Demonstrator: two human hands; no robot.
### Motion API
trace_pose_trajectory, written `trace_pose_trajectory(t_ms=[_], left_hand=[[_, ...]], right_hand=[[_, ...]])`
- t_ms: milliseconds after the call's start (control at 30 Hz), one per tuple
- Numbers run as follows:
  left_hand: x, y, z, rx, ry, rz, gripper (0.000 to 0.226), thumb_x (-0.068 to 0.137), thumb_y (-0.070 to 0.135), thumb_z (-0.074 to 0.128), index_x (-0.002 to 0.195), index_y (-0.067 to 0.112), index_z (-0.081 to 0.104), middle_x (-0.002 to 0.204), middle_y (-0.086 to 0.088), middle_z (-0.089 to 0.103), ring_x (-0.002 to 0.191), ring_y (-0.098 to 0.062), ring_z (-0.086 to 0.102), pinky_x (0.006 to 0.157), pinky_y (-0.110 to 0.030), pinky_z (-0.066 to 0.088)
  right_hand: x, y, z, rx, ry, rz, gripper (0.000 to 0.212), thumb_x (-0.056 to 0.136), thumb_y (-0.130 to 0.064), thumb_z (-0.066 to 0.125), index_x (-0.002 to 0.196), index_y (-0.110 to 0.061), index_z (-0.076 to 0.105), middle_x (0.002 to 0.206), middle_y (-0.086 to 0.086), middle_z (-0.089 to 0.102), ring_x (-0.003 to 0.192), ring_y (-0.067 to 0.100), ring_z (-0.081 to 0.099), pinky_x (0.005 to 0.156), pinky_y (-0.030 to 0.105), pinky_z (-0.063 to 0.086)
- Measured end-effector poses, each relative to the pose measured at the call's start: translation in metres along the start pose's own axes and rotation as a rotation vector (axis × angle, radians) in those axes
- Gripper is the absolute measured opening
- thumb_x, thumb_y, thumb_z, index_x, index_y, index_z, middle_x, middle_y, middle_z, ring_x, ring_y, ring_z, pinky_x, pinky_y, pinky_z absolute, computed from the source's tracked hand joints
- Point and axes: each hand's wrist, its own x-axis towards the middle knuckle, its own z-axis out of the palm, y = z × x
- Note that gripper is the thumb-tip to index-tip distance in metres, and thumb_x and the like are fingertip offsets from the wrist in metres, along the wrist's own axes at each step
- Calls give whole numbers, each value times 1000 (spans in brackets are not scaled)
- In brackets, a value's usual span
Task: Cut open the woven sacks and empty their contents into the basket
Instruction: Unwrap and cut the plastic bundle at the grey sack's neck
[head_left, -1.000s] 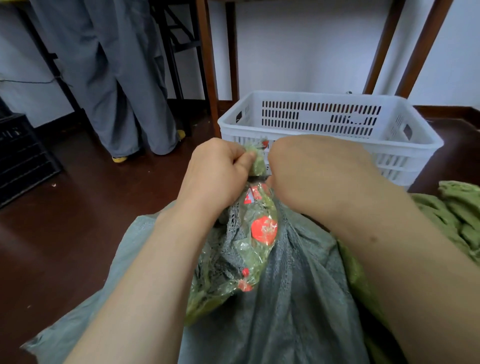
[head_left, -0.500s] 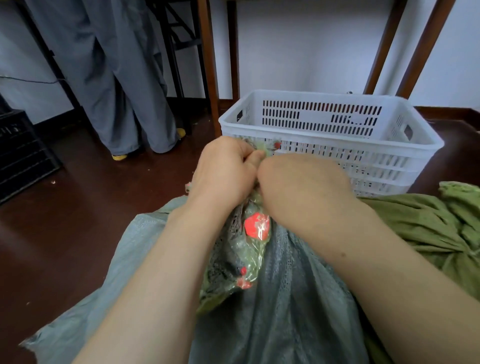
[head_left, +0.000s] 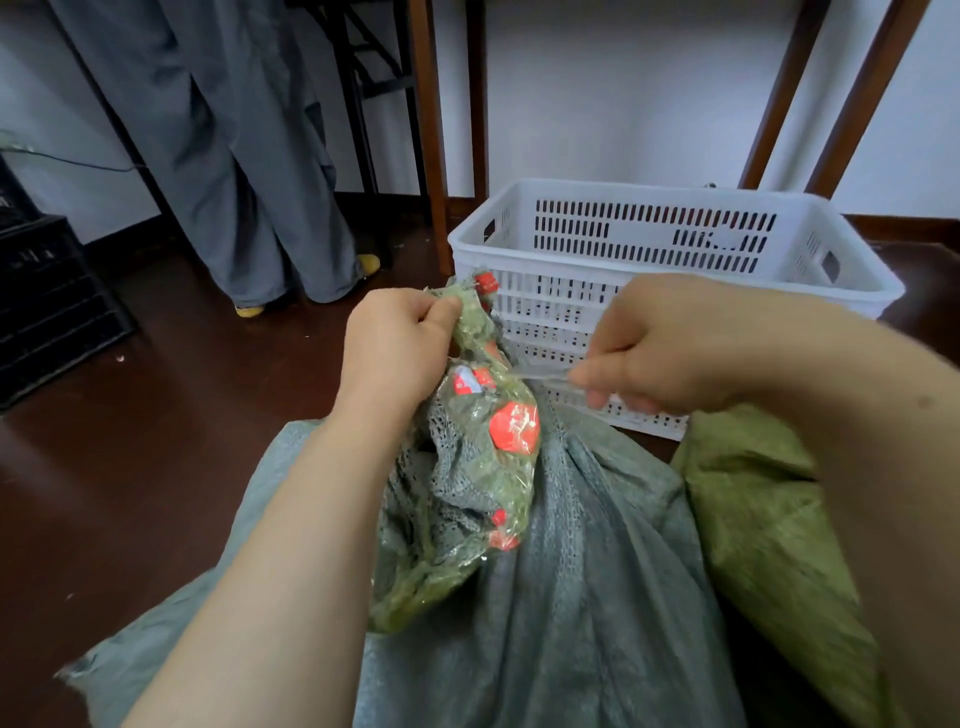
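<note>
while the grey woven sack (head_left: 571, 597) is lying on the dark floor (head_left: 156, 467) in the near middle with its mouth tied shut, the opening step is in hand and nothing is being emptied yet. at the far left a black crate (head_left: 47, 312) is sitting near a standing person's grey trousers (head_left: 249, 156). the left hand (head_left: 400, 358) is gripping the sack's bunched neck (head_left: 498, 436) with fingers curled tight; the neck is wrapped in clear tape with red marks. a strip of clear tape (head_left: 545, 375) is stretching right from the neck to the right hand (head_left: 660, 358), which is pinching its end. beyond them the white basket (head_left: 649, 234) is standing, showing nothing inside. at the right a green sack (head_left: 769, 519) is lying against the grey one. the next move is probably calling for more unwinding while the left hand is bracing the neck; no cutting tool is showing.
</note>
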Motion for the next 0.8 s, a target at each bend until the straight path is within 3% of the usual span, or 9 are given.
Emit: trace_pose_trajectory(t_ms=[100, 200, 267, 433, 533, 633, 667, 733, 800], left_hand=[[-1, -1, -4, -97, -46, -104, 46, 95, 29, 56, 58, 1, 59, 36, 6, 44, 32, -6, 31, 44, -23, 26], [-4, 4, -4, -294, -123, -196, 41, 94, 30, 58, 62, 5, 66, 62, -20, 63, 43, -12, 38, 45, -19, 31], [-6, 11, -4, -409, -159, -252, 39, 94, 28, 58, 65, 3, 67, 63, -19, 62, 40, -13, 40, 41, -16, 34], [-9, 27, -16, -599, -327, -396, 40, 86, 43, 62, 57, 17, 70, 58, -2, 62, 45, -12, 55, 45, -18, 43], [-11, 33, -30, -401, -473, -348, 33, 65, 52, 73, 78, 22, 74, 59, 6, 62, 45, -8, 54, 40, -15, 38], [-14, 37, -34, -112, -548, -310, 80, 62, 31, 83, 133, 19, 51, 68, 7, 55, 46, -5, 43, 34, -13, 29], [-14, 38, -34, -79, -539, -319, 85, 65, 23, 84, 140, 17, 45, 76, 4, 55, 47, -6, 42, 34, -13, 29], [-14, 43, -41, -6, -563, -304, 74, 67, 12, 82, 134, 15, 51, 83, -1, 59, 37, -3, 39, 32, -12, 29], [-14, 53, -49, 25, -610, -250, 51, 69, 9, 81, 115, 19, 63, 68, -1, 64, 31, -1, 38, 33, -13, 35]], right_hand=[[10, 31, -8, 457, 1, 125, 25, 89, -29, 63, 84, -5, 69, 51, 0, 51, 35, 7, 32, 33, 17, 24], [28, 40, 16, 880, -17, 164, 56, 67, -48, 68, 97, 0, 64, 65, 4, 63, 31, 4, 24, 29, 12, 19], [37, 35, 40, 1002, -79, 159, 68, 56, -46, 72, 103, 2, 59, 79, 7, 71, 31, 2, 23, 28, 13, 19], [48, 20, 71, 1326, -131, 86, 32, 75, -22, 71, 93, 0, 58, 53, -2, 53, 31, 2, 23, 29, 15, 15], [52, 22, 65, 1374, 46, 82, 20, 79, -12, 70, 89, 2, 60, 49, -1, 55, 28, 2, 25, 28, 14, 17], [53, 23, 59, 1263, 249, 75, 14, 85, -13, 68, 77, -6, 58, 44, -3, 48, 29, 3, 28, 30, 16, 21], [53, 23, 59, 1191, 316, 68, 16, 86, -15, 68, 75, -8, 57, 47, -3, 46, 30, 2, 29, 31, 16, 23], [54, 23, 62, 1039, 419, 43, 20, 87, -17, 67, 71, -12, 56, 53, -3, 46, 33, 0, 32, 38, 16, 29], [55, 25, 64, 957, 464, 6, 19, 88, -18, 67, 72, -14, 57, 56, -4, 47, 37, 0, 34, 46, 18, 32]])
